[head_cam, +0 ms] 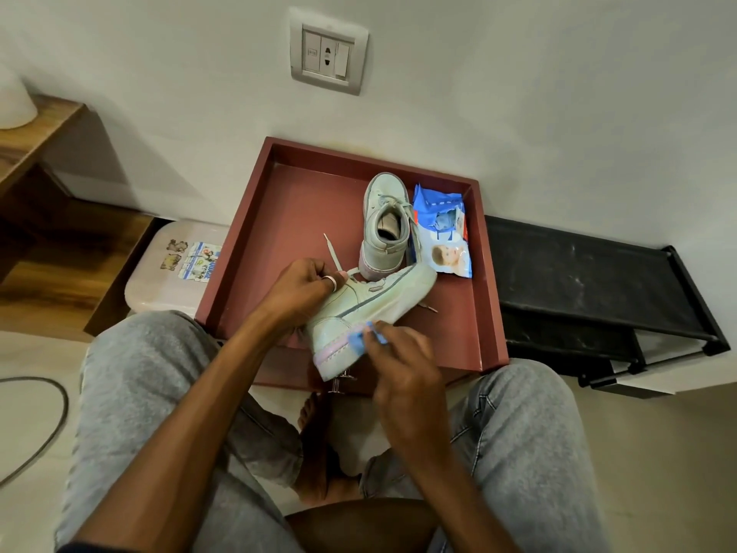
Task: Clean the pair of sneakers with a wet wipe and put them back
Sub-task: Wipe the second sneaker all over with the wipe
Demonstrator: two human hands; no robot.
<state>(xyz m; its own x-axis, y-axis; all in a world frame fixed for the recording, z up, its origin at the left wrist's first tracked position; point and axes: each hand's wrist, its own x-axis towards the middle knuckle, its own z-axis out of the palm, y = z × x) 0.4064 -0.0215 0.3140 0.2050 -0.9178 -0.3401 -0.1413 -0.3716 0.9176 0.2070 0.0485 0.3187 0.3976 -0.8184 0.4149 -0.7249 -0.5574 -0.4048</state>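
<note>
two hands work on one sneaker [375, 303]. the right hand [402, 365] pinches a folded blue wet wipe [361, 340] between curled fingertips and presses it against the sole edge near the heel. the left hand [305, 291], fingers curled, grips the same sneaker at its collar, beside the loose laces; a ring shows on one finger. the held sneaker is tilted, heel toward the person, toe pointing away to the right, above the near part of the red-brown tray [247, 241]. the second sneaker [385, 229] stands upright in the tray, toe toward the wall. the wipes pack [444, 237] lies just beside it on its right, flap open. a black rack [590, 281] sits right of the tray; a pale plastic container [159, 273] with stickers sits left of it.
</note>
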